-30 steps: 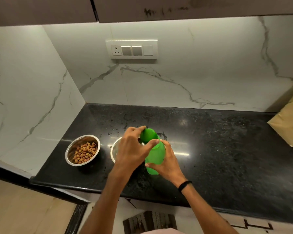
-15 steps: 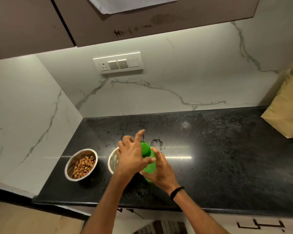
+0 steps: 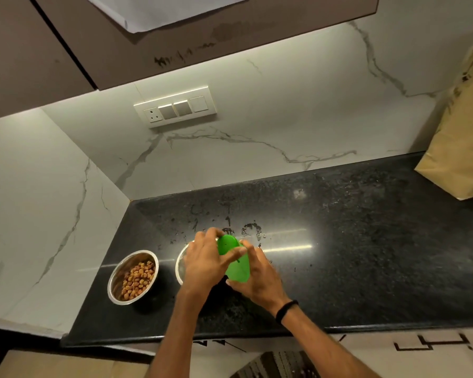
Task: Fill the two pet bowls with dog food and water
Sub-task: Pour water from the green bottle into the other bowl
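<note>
A steel bowl [image 3: 133,276] holding brown dog food pellets stands at the left of the black counter [image 3: 366,255]. A second steel bowl [image 3: 181,264] sits just right of it, mostly hidden behind my left hand; its contents cannot be seen. A green plastic bottle [image 3: 239,267] stands at that bowl's right edge. My right hand [image 3: 260,279] grips the bottle's body from the right. My left hand [image 3: 206,264] closes its fingers on the green cap [image 3: 225,244] at the top.
A tan paper bag [image 3: 459,148] stands at the counter's far right against the marble wall. Water drops and smears lie on the counter behind the bowls. A switch plate [image 3: 175,107] is on the back wall; cabinets hang overhead.
The camera has tilted up, so the hands sit lower in view. My left fingers have closed further round the cap. Bottle and bowls stay in place.
</note>
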